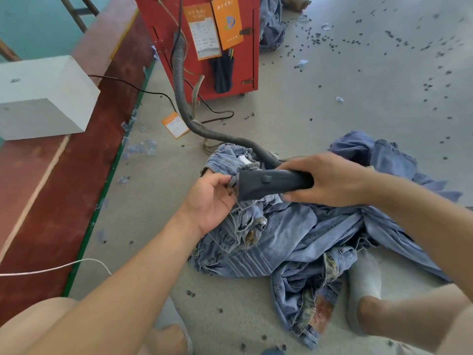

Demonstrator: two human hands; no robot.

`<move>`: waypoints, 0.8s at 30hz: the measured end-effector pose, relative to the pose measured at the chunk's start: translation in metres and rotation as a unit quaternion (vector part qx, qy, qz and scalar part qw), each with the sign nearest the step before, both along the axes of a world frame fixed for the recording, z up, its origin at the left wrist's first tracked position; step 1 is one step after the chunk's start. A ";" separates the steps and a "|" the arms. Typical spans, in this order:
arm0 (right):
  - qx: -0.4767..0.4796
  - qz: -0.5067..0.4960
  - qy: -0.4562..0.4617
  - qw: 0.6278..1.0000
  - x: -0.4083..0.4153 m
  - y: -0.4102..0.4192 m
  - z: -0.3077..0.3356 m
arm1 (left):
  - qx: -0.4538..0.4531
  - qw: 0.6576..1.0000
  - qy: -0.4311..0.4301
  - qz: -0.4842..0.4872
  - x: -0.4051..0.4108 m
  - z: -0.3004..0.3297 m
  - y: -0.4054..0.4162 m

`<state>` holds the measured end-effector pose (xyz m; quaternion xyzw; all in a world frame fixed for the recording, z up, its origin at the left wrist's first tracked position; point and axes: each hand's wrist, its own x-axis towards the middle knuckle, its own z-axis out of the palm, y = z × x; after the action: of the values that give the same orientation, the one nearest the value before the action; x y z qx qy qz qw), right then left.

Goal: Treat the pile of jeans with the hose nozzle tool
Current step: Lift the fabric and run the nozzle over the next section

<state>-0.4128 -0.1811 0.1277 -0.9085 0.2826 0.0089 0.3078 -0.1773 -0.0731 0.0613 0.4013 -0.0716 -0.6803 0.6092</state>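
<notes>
**Nozzle at the first garment; most of the pile untreated**

I find the right hand (330,179) wrapped around the nozzle (273,184), thumb on the near side and fingers curled over the far side of the dark body. The hose (180,80) runs from the nozzle's rear, over the pile, and up into the red machine (197,47).

The left hand (212,201) pinches a bunched fold of denim, and I note this fold is held directly against the nozzle's mouth. The palm faces up, fingers curled around the cloth.

The jeans (307,239) lie in a loose heap on the floor (320,111), just below both hands and spreading toward the right. Only the one gathered edge at the top left of the heap meets the tool.

My assessment: treatment is under way on a single spot. The pictures give no mark that tells treated cloth from untreated, so I cannot confirm how many pieces are done. Judging by the lay of the heap, the bulk of it is yet to be worked through.

Dark specks (399,42) and scraps litter the floor beyond.
</notes>
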 end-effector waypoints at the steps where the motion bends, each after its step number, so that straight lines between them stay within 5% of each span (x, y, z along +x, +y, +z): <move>1: 0.002 0.007 -0.017 1.000 0.006 0.006 -0.003 | 0.013 1.000 -0.018 -0.008 -0.003 0.000 0.000; 5: -0.025 -0.047 -0.116 0.992 0.010 -0.002 0.000 | 0.014 1.000 0.010 0.020 -0.001 0.005 -0.002; 12: 0.002 -0.017 0.009 1.000 -0.006 -0.009 -0.009 | -0.027 0.999 0.026 0.009 0.010 0.003 0.000; 15: -0.003 -0.009 -0.066 0.998 0.011 0.006 -0.014 | -0.014 1.000 0.020 -0.020 0.007 -0.001 0.000; 18: -0.044 -0.111 -0.152 0.981 0.017 -0.001 -0.012 | -0.012 1.000 0.015 0.005 0.014 0.003 -0.003; 21: -0.078 -0.200 -0.105 0.971 0.009 -0.023 -0.015 | -0.017 0.996 0.026 0.078 0.027 0.004 -0.006; 24: -0.081 -0.173 -0.022 0.981 -0.004 -0.036 -0.021 | -0.016 0.996 -0.053 0.076 0.037 -0.001 -0.011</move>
<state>-0.4163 -0.2167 0.1069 -0.8676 0.4284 -0.0877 0.2366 -0.1399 -0.0843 0.0605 0.4310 -0.0839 -0.6083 0.6611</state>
